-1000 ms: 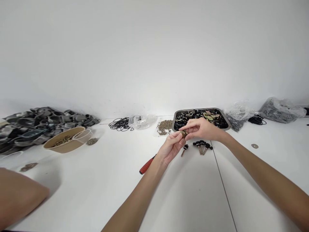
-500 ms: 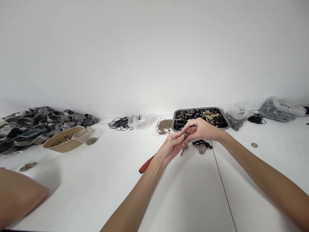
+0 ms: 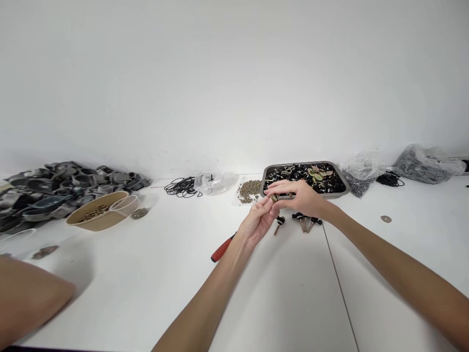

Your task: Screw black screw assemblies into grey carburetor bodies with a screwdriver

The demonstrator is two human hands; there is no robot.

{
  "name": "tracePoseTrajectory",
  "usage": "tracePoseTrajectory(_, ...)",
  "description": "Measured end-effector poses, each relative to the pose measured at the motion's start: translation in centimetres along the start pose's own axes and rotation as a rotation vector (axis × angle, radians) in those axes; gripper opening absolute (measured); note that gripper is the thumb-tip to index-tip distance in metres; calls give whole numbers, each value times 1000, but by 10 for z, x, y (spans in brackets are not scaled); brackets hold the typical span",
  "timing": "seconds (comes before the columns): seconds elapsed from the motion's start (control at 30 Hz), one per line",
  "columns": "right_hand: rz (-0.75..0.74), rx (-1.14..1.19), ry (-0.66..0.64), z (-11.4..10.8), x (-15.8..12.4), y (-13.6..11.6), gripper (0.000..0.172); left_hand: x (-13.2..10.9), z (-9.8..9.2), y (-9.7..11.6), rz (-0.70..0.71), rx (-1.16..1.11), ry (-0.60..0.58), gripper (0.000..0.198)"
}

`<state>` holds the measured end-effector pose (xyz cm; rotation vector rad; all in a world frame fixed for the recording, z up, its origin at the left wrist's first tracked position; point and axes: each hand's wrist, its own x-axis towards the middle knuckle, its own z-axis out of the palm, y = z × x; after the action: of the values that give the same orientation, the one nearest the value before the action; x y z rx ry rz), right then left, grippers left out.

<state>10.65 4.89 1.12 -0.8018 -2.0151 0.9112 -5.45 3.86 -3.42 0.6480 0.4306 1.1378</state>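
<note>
A small stack of brass-coloured discs (image 3: 274, 198) is between my two hands, in front of the tray's near left corner. My left hand (image 3: 257, 221) grips the stack from the left and below. From the right, my right hand (image 3: 298, 196) curls over it, thumb and fingers closed on its other side. Several black-headed parts with copper-coloured stems (image 3: 306, 222) lie on the table just below my right hand. One more such part (image 3: 279, 224) lies beside my left fingers. A red-handled tool (image 3: 222, 250) is partly hidden under my left forearm.
A metal tray (image 3: 342, 195) holds black parts and greenish discs. Brass pieces (image 3: 249, 190), black cords (image 3: 181, 187) and plastic bags (image 3: 421, 166) line the wall. Left are a tan bowl (image 3: 98, 224), grey straps (image 3: 47, 188) and another person's arm (image 3: 32, 298). One disc (image 3: 386, 219) lies right.
Both hands have shifted slightly left with the stack. My right fingers have stretched further over it, and the single black-headed part beside my left hand shows more fully.
</note>
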Motion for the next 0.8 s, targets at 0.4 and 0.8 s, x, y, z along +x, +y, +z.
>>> tracePoseTrajectory(0.4, -112, -5, 91, 4, -2, 10, 33, -4, 2, -5, -14, 38, -3, 18)
tracePoseTrajectory(0.8, -433, -487, -125, -4, -1, -2, 25, -3, 1, 8, -88, 276, -83, 34)
